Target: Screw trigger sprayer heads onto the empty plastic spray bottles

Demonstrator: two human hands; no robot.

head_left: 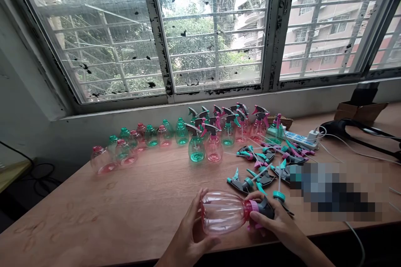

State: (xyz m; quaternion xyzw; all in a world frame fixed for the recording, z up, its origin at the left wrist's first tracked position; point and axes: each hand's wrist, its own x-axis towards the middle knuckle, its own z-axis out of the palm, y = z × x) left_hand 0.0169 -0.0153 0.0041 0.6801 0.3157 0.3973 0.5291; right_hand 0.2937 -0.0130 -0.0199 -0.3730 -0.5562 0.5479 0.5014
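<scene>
A clear pink spray bottle [224,212] lies sideways between my hands near the table's front edge, its base to the left. My left hand [188,238] is curled around the base end. At the neck, my right hand [280,221] grips the grey and pink spray head [265,207], its fingers closed around it and the pink collar. Part of the trigger is hidden by those fingers. Just beyond the right hand are loose grey and teal spray heads [244,184], some with dip tubes. One teal-collared spray head [278,196] lies right beside that hand.
Several open pink and green bottles [151,137] stand at the back left. Bottles with spray heads fitted [214,150] cluster at the back middle. On the right are a white power strip [299,138], cables, a black curved frame [344,127] and a cardboard box [360,112].
</scene>
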